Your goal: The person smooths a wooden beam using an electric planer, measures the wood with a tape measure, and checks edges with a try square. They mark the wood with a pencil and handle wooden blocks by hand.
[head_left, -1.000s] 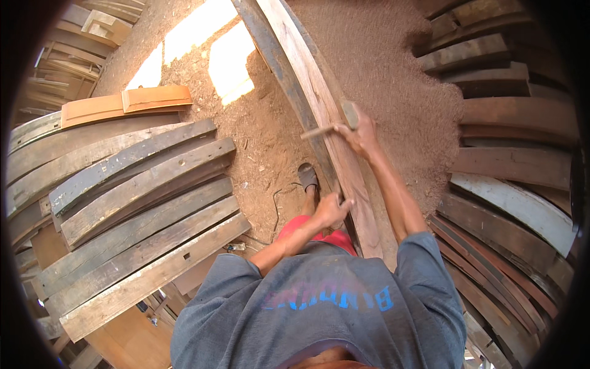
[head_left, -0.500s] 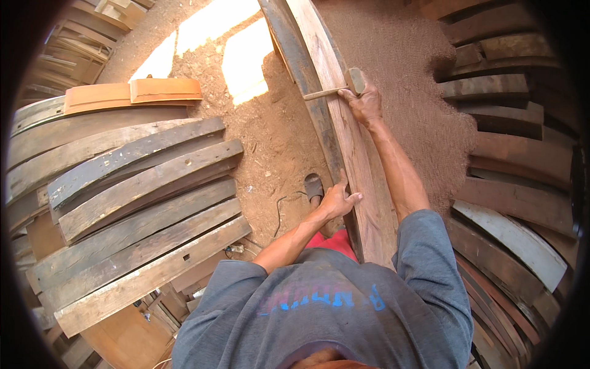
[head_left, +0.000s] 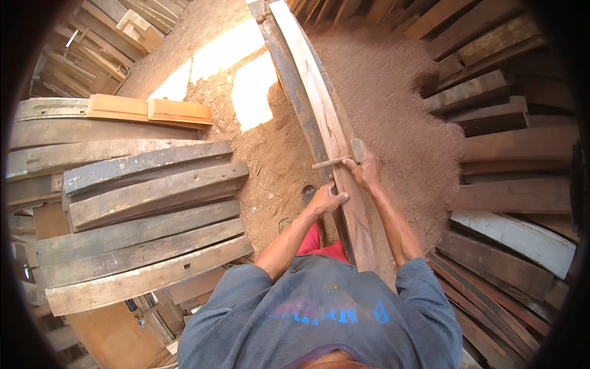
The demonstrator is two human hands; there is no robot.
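Note:
A long pale wooden plank [head_left: 329, 126] runs away from my body, lying on a darker, weathered beam [head_left: 294, 86]. My right hand [head_left: 367, 171] is closed around a wooden marking gauge [head_left: 357, 150], a small block with a thin rod. The block sits by the plank's right edge, and the rod crosses its top face. Just nearer to me, my left hand [head_left: 324, 200] grips the plank's left edge, its thumb on top; some of its fingers are hidden along the side.
Weathered boards [head_left: 153, 206] lie stacked to my left, with orange-brown wood pieces [head_left: 178, 111] on their far end. More timber [head_left: 516, 197] is piled on the right, including a whitish board [head_left: 522, 238]. Sawdust covers the ground [head_left: 393, 86]. My foot [head_left: 308, 194] is left of the beam.
My right hand has drawn the marking gauge along the plank toward my body, close to my left hand. My left hand has shifted slightly left, and the whole view has tilted a little.

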